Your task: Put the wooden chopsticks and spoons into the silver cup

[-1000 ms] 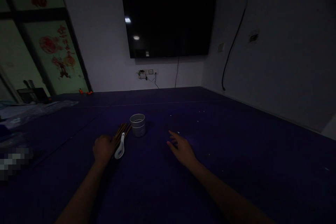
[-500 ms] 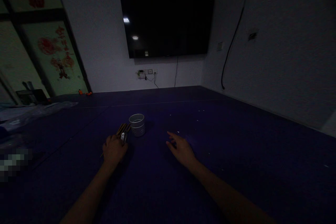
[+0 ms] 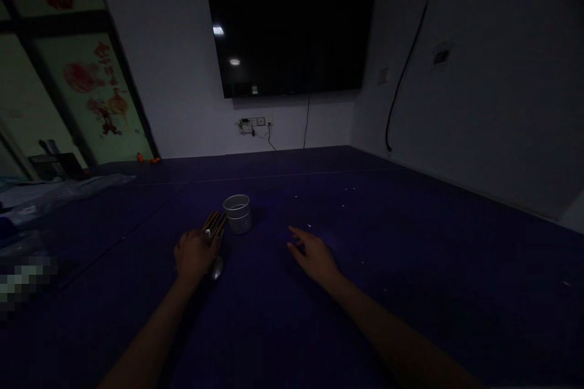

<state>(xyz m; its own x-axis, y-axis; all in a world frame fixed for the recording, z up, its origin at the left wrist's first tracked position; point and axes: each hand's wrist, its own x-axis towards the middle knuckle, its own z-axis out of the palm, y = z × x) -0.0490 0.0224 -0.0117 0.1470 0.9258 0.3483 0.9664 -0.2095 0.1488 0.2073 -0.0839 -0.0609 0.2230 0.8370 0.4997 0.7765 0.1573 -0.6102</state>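
Note:
My left hand (image 3: 195, 255) is closed low over a bundle of thin brown chopsticks (image 3: 214, 223). A small shiny metal end (image 3: 208, 232) sticks out at its fingertips; the rest is hidden by the hand. Beside the thumb lies a metal spoon (image 3: 217, 268), its bowl towards me. Just beyond, a silver-grey perforated cup (image 3: 238, 216) stands upright, near the chopsticks' far ends. To the right, my right hand (image 3: 314, 255) hovers or rests at the floor with fingers apart, holding nothing.
Dark purple flooring (image 3: 283, 328) carries several small white scraps (image 3: 309, 225). Crumpled clear plastic (image 3: 100, 185) lies at the left, near small orange objects (image 3: 148, 159). A television (image 3: 294, 36) hangs on the far wall above sockets (image 3: 255, 123); a black cable (image 3: 401, 76) hangs at the right.
My left hand has shifted slightly left, and the spoon's bowl now shows beside it. The right hand has barely moved. The view has tipped slightly.

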